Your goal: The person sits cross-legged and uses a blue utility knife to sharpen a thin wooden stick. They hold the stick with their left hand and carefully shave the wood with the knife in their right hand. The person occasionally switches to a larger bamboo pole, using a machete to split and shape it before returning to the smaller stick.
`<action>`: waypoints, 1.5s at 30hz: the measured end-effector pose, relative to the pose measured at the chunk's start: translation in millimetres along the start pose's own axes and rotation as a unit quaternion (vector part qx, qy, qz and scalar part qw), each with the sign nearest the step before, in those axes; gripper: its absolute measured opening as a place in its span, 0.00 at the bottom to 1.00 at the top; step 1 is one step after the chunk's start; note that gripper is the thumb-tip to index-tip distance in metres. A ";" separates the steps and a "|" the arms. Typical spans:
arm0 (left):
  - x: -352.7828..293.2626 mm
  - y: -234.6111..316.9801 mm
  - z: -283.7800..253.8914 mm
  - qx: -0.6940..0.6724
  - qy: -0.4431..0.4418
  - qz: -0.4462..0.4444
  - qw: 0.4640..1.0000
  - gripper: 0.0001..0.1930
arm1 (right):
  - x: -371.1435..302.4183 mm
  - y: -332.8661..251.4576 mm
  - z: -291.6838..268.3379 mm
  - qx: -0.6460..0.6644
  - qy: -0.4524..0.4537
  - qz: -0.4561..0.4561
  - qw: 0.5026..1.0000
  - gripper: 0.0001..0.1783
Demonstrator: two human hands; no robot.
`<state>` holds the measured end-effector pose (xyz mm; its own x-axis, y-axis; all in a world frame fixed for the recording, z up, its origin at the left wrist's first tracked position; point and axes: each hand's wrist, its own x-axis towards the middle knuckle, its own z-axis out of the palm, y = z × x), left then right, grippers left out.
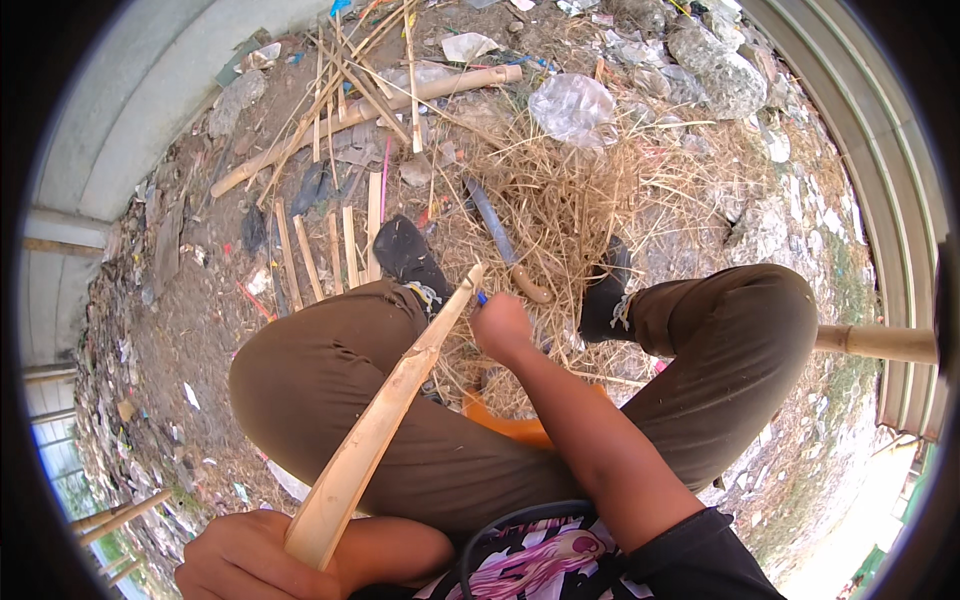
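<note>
While the left hand (250, 560) grasps the wide end of one bamboo strip (377, 428), which slants up across the left thigh (320, 372), the right hand (503, 325) is clenched on one blue thing (482, 298), mostly hidden, near the strip's narrow tip. One knife (492, 222) lies on straw (590, 190) between two shoes (405, 255). Five slats (350, 245) lie left of the left shoe, nearer than one bamboo pole (460, 86). The shirt (545, 560) carries pink, white and black print; any lettering on the litter (572, 110) is too small to read.
</note>
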<state>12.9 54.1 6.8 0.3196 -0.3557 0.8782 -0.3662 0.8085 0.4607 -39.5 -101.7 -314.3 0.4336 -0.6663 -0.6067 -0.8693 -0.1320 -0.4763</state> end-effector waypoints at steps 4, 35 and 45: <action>3.7 -4.0 7.8 -0.029 0.021 0.026 0.999 0.29 | 11.5 2.6 3.1 -0.007 -0.016 0.013 1.000 0.18; 11.5 -16.9 0.7 -0.114 0.001 -0.023 0.993 0.17 | 171.9 101.9 100.3 -0.037 -0.119 -0.084 0.989 0.11; 7.4 -9.0 -0.2 -0.091 0.038 -0.023 0.995 0.21 | 86.3 36.6 36.9 0.059 -0.080 -0.008 0.995 0.23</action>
<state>18.7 44.3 9.2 0.4006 -0.3624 0.8416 -0.1882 0.8663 0.4626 -25.2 -137.0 -407.6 0.4885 -0.5374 -0.6874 -0.8319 -0.0493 -0.5527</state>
